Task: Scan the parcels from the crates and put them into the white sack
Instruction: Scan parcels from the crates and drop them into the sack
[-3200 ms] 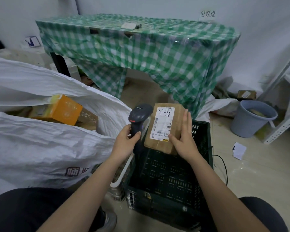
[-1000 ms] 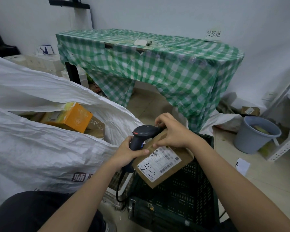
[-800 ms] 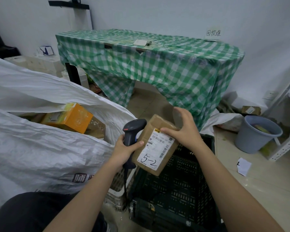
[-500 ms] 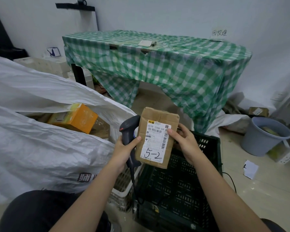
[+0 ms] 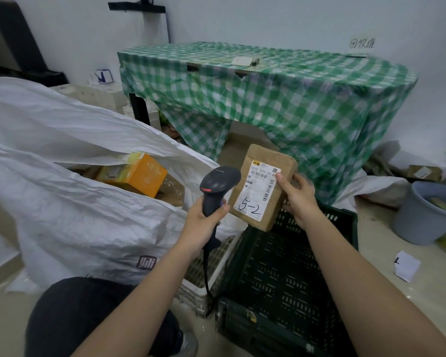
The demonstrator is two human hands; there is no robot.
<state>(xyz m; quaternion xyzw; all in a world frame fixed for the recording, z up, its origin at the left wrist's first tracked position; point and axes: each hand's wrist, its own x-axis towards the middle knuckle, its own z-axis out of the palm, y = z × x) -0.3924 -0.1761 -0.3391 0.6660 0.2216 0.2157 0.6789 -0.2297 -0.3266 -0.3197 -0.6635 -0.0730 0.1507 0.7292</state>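
One brown parcel [image 5: 262,186] is gripped by the right hand [image 5: 298,199], one scanner [image 5: 216,189] by the left hand [image 5: 202,224], above two crates [image 5: 289,269].

Left hand [image 5: 204,222] curled in grip; right hand [image 5: 298,199] pinching, forearms extended.

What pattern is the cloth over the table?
Green and white checks on the tablecloth, seen in the head view.
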